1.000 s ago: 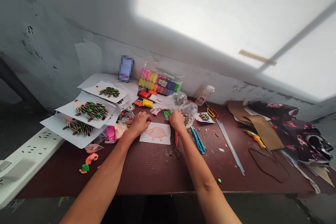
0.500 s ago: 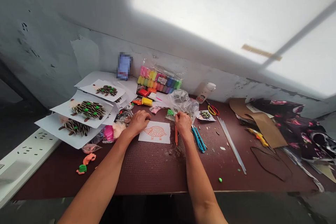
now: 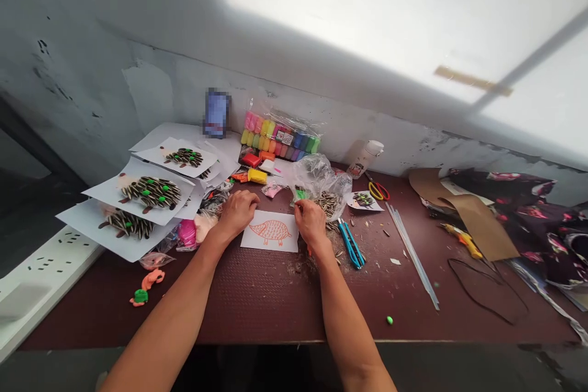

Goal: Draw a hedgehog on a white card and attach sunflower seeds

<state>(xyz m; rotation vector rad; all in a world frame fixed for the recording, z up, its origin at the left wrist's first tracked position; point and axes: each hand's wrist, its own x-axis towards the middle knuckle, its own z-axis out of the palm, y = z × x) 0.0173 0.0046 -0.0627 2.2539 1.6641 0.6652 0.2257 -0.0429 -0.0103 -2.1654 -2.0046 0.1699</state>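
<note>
A white card [image 3: 270, 231] with an orange hedgehog drawing lies flat on the dark red table [image 3: 261, 300]. My left hand [image 3: 239, 209] is at the card's upper left edge, its fingers bent together; whether they grip the card is too small to tell. At the card's right edge is my right hand [image 3: 311, 220], closed, its fingertips at the upper right corner. An orange pen [image 3: 309, 250] lies mostly hidden under my right hand. Sunflower seeds [image 3: 327, 203] are heaped beside that hand, next to a blue cutter [image 3: 351, 245].
Seed hedgehog cards [image 3: 149, 191] are stacked at the left, near a white power strip [image 3: 43, 275]. Coloured clay packs [image 3: 280, 138], a plastic bag [image 3: 319, 174] and a bottle [image 3: 365, 159] stand behind. Scissors [image 3: 379, 190], glue sticks [image 3: 413, 257] and a yellow glue gun [image 3: 466, 243] lie right.
My right hand has moved left, from above the orange pen to the card's right edge. My left hand has shifted slightly left. More of the seed heap shows.
</note>
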